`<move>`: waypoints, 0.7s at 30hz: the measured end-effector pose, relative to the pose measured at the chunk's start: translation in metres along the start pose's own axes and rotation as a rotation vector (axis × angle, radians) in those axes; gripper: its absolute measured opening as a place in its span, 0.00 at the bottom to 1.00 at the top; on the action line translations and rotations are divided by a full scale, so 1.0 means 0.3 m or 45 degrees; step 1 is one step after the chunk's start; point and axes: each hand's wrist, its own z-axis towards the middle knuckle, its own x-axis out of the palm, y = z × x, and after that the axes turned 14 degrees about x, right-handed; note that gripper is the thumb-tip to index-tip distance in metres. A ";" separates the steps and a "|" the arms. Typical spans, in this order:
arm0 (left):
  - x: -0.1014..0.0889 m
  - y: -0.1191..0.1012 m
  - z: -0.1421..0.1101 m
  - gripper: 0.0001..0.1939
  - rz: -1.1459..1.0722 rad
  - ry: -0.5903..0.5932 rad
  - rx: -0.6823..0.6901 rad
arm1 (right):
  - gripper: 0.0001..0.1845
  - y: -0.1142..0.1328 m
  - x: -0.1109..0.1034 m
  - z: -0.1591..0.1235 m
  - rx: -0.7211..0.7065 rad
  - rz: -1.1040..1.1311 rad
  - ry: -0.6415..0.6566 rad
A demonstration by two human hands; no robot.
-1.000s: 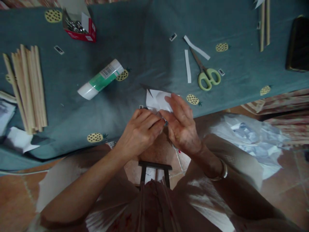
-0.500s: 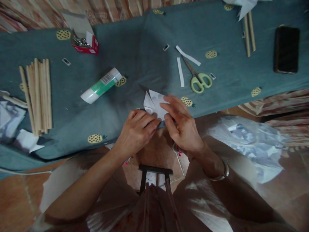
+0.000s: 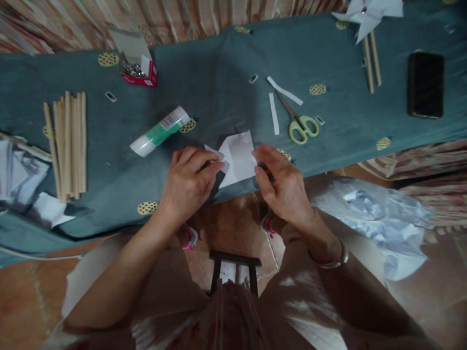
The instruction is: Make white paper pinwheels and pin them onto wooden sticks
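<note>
A white piece of paper (image 3: 239,156), cut and partly folded, is held between my two hands above the table's front edge. My left hand (image 3: 191,177) pinches a flap at its left side between thumb and fingers. At the paper's right edge, my right hand (image 3: 282,180) grips it with thumb and fingertips. Beyond the right hand lie green-handled scissors (image 3: 301,127), with one narrow paper strip (image 3: 274,114) beside them and another paper strip (image 3: 285,92) by the blades. A green and white glue tube (image 3: 160,131) lies to the left.
Wooden sticks (image 3: 71,146) lie at left near paper pieces (image 3: 51,209). An open red box of metal pins (image 3: 140,73) stands at the back. A paper pinwheel (image 3: 370,14) and black phone (image 3: 426,85) lie right. A plastic bag with paper (image 3: 375,214) is below the edge.
My left hand has moved left and now pinches a flap at the paper's left side. The paper has turned and shows more of its face. The camera view has shifted slightly.
</note>
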 end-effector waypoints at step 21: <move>0.005 -0.091 0.025 0.05 0.010 0.027 0.125 | 0.21 -0.019 -0.012 -0.004 0.015 0.186 0.105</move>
